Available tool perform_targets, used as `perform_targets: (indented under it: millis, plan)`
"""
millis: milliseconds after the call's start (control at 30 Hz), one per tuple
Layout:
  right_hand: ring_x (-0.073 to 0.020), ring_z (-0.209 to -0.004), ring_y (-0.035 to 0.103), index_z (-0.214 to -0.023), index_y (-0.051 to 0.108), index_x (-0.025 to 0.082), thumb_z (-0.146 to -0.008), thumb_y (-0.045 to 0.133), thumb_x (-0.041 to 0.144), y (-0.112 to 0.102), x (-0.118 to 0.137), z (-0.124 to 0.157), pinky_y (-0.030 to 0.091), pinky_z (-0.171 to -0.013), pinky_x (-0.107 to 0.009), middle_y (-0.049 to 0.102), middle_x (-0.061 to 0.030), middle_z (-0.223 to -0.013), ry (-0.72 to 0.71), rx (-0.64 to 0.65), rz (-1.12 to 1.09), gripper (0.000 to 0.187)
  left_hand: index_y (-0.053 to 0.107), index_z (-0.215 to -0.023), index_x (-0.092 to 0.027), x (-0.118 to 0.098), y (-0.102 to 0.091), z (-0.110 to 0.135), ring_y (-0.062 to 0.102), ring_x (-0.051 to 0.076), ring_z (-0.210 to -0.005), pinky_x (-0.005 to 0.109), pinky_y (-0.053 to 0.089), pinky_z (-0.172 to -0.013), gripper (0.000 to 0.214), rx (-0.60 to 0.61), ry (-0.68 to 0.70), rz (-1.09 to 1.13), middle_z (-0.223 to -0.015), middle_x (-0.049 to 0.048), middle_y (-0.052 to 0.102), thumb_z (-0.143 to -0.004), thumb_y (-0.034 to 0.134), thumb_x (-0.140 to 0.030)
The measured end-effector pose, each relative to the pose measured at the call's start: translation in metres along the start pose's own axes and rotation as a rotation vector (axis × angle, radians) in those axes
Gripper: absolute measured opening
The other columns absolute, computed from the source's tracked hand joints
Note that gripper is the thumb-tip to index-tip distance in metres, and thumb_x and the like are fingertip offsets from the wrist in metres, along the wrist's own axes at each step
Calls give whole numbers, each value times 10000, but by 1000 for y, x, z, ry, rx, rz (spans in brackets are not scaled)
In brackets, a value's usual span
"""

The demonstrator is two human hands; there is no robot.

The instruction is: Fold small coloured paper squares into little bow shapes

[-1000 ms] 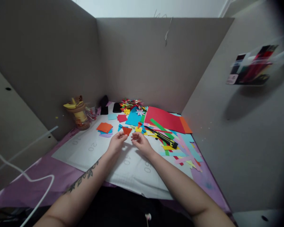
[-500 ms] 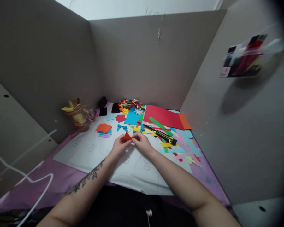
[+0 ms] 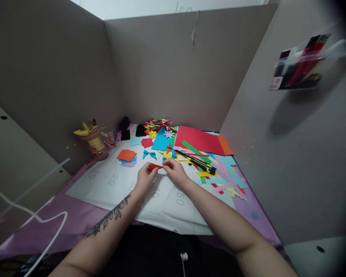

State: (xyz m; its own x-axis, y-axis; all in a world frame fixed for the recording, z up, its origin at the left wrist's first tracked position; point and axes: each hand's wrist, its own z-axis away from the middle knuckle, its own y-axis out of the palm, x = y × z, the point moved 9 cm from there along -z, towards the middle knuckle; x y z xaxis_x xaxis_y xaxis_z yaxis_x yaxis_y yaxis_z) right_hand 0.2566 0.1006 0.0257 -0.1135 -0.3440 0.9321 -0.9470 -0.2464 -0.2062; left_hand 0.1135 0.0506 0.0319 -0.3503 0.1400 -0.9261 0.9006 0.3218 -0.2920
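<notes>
A small red folded paper piece (image 3: 155,166) is held just above the white cutting mat (image 3: 109,184). My left hand (image 3: 145,178) pinches its left end with the fingers closed. My right hand (image 3: 175,172) pinches its right end, fingers closed too. Both hands meet over the middle of the mat, in front of the pile of coloured papers.
A stack of orange and purple paper squares (image 3: 127,157) lies left of the hands. Red sheet (image 3: 199,140), blue sheet (image 3: 162,142), coloured strips and a black-yellow cutter (image 3: 198,163) lie to the right. Folded paper stars (image 3: 156,125) and a jar (image 3: 93,140) stand at the back. Grey walls enclose the desk.
The red piece was an open triangle in my left hand alone; my right hand has come in and taken hold too, and the piece now looks narrower and flatter.
</notes>
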Motion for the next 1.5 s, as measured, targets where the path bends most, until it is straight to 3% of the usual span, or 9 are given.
perform_targets:
  millis: [233, 500, 667, 800, 867, 1167, 1500]
  plan:
    - [-117, -631, 501, -803, 580, 175, -715, 541, 229, 6, 0, 1, 398, -607, -246, 566, 13, -714, 37, 42, -62, 110, 588, -727, -173, -6, -1, 1, 491, 121, -595, 225, 365, -563, 128, 4, 46, -18, -639, -14, 566, -725, 566, -299]
    - [-136, -747, 555, -886, 558, 176, -715, 558, 247, 27, -2, -4, 422, -703, -271, 594, -5, -806, 54, 48, -247, 186, 598, -746, -175, -11, -10, 1, 559, 148, -721, 253, 426, -662, 90, 1, 157, -62, -760, 23, 613, -737, 540, -244]
    - [-138, -786, 545, -950, 530, 195, -711, 538, 208, 51, 3, -6, 421, -730, -273, 562, 2, -824, 16, 122, -325, 240, 606, -736, -178, -8, -24, -1, 560, 154, -720, 252, 419, -653, 83, -23, 138, -69, -757, 23, 619, -729, 544, -233]
    - [-146, -801, 534, -990, 510, 210, -692, 521, 163, 58, 8, -3, 422, -718, -277, 545, -3, -842, 10, 211, -350, 301, 604, -735, -175, -6, -26, 0, 552, 147, -694, 252, 414, -651, 79, -20, 117, -70, -744, 20, 618, -722, 539, -218]
    - [-144, -785, 524, -988, 508, 213, -689, 515, 153, 55, 8, -1, 421, -703, -274, 534, 1, -833, 6, 216, -321, 305, 599, -724, -173, -7, -23, 0, 549, 143, -686, 247, 410, -647, 69, -8, 118, -72, -732, 16, 614, -714, 542, -210]
    - [-120, -645, 471, -742, 512, 186, -682, 551, 190, 27, 9, -4, 393, -631, -249, 504, 31, -693, -46, 24, -115, 71, 574, -728, -173, 2, -24, -2, 487, 120, -573, 224, 363, -559, 157, -31, 32, -94, -619, -23, 564, -734, 555, -328]
    - [-143, -716, 551, -736, 622, 178, -725, 546, 191, 29, 19, -1, 425, -677, -268, 616, -3, -748, -96, 68, -7, 79, 584, -756, -165, 19, -21, -5, 487, 112, -529, 208, 369, -518, 223, -12, -64, 18, -607, -20, 571, -713, 586, -384]
